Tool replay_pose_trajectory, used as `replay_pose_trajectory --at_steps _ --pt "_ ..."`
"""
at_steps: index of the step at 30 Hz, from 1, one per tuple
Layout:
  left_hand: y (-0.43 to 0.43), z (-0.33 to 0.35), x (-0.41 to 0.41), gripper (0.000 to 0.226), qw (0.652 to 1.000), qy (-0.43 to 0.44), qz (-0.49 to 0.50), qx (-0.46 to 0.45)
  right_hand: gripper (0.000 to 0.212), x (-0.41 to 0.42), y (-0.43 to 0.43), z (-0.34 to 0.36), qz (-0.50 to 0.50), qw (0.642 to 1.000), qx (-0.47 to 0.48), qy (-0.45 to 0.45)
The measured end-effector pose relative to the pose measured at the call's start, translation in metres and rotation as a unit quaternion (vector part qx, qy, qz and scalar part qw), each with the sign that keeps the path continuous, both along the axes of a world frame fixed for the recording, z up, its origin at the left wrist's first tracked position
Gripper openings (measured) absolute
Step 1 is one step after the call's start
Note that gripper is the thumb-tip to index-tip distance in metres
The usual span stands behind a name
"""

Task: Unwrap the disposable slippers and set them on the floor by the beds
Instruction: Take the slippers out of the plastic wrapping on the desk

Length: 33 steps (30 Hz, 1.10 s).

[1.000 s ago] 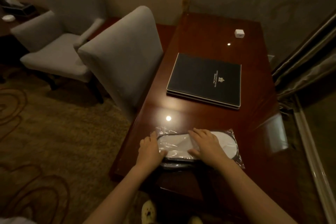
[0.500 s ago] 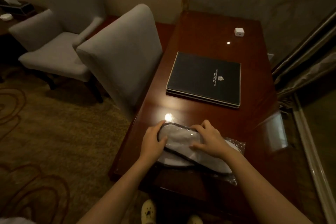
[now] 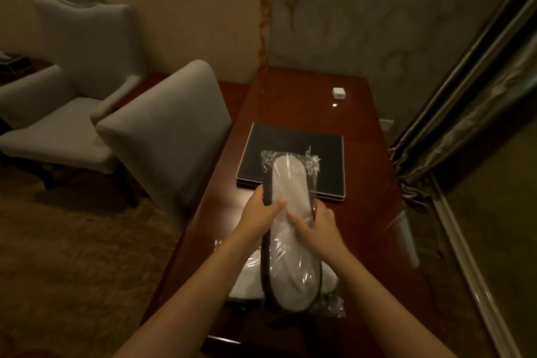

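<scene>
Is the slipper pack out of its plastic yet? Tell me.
No: clear plastic still wraps the slipper pack, which the left hand and right hand hold above the desk.

Both hands (image 3: 290, 219) raised — fingers curled, gripping

White slippers (image 3: 290, 212) trimmed in dark edging sit in clear, glossy plastic wrap (image 3: 312, 163) above a polished reddish-brown desk (image 3: 366, 212). A black folder (image 3: 328, 154) carries small pale lettering. Grey upholstered chairs (image 3: 162, 136) stand on brown carpet (image 3: 72, 256) patterned with faint swirls.
</scene>
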<state>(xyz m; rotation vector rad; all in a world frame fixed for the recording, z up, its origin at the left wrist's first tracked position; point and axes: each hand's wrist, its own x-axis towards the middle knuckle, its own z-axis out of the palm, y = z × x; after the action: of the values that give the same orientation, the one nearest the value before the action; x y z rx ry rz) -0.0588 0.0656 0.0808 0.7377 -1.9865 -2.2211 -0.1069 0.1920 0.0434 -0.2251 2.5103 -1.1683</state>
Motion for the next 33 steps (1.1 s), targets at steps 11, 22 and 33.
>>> replay_pose_trajectory --at_steps 11,22,33 --pt "0.001 0.021 -0.021 0.026 0.972 -0.079 -0.187 -0.115 0.03 -0.033 0.033 0.063 0.187 0.825 0.282 0.453" --pt "0.001 0.031 -0.022 0.032 0.944 -0.114 -0.29 -0.113 0.009 -0.06 0.061 0.072 0.026 0.906 0.177 0.383" --pt "-0.024 0.034 -0.023 0.036 0.93 -0.112 -0.326 -0.132 0.016 -0.081 0.089 0.078 0.024 0.936 0.038 0.35"
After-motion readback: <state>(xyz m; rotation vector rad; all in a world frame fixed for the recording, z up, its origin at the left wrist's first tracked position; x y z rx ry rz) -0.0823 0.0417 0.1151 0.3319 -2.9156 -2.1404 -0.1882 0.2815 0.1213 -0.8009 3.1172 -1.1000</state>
